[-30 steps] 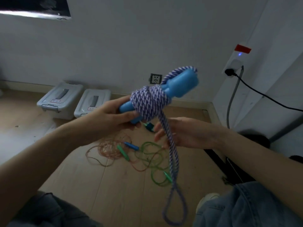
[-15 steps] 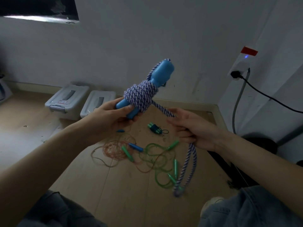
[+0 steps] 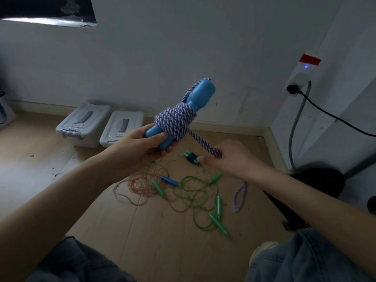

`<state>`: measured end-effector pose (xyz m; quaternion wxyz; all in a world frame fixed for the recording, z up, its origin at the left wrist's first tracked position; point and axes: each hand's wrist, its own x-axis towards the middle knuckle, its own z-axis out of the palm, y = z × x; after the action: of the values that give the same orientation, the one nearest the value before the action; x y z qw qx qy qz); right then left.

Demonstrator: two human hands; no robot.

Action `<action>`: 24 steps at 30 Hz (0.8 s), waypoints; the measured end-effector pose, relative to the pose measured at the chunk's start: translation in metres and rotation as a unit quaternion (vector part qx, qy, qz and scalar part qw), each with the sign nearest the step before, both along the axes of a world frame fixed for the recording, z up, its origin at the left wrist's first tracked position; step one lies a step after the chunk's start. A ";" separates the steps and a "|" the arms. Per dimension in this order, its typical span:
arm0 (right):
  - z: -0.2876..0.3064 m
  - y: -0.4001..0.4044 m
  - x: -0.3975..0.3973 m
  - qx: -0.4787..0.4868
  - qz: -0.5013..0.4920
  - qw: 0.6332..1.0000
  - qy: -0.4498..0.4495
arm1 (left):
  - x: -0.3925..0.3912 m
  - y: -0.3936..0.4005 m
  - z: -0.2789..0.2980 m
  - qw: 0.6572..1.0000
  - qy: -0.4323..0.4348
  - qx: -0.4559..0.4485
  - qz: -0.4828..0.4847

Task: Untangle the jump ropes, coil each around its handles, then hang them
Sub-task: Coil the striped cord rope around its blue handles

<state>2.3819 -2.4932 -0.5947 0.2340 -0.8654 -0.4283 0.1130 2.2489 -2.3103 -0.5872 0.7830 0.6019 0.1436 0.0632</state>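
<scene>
Wooden floor boards run up to a pale wall, where two grey lidded storage bins sit side by side against the skirting. At the right, a black plug and cable hang from a wall socket with a small blue light.

Held up above the floor, the left hand grips the lower end of a pair of blue handles, fingers curled round them; the handles tilt up and to the right. A purple-and-white braided rope is coiled thickly around their middle. One strand leaves the coil and runs down to the right into the right hand, which is closed around it. Below that hand the remaining loop of the same rope hangs down beside the forearm.

On the floor beneath the hands lies a tangle: a thin orange rope at the left, a green rope with green handles at the right, and a small blue handle between them. A small dark green object lies just beyond, too indistinct to identify. Denim-clad knees show at the bottom edge.
</scene>
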 end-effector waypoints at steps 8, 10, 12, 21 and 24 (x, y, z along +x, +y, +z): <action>0.007 -0.006 -0.004 0.063 0.071 0.994 0.056 | 0.003 0.004 -0.001 0.998 0.032 -0.033 0.044; 0.008 -0.007 -0.003 0.059 0.083 0.973 0.207 | 0.002 0.005 -0.002 0.996 0.048 -0.045 0.059; 0.015 -0.010 -0.002 0.063 0.102 0.911 0.395 | 0.001 0.008 -0.005 0.992 0.084 0.033 0.085; 0.027 -0.011 0.017 0.097 0.107 0.866 0.478 | 0.001 -0.008 -0.025 0.763 0.144 0.624 -0.091; 0.026 -0.012 0.021 0.080 0.070 0.889 0.446 | -0.003 -0.024 -0.020 0.732 0.106 0.641 -0.206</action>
<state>2.4026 -2.5048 -0.5685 0.4605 -0.6699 -0.3455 0.4688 2.2463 -2.3345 -0.6073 0.1855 0.9785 0.0235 -0.0869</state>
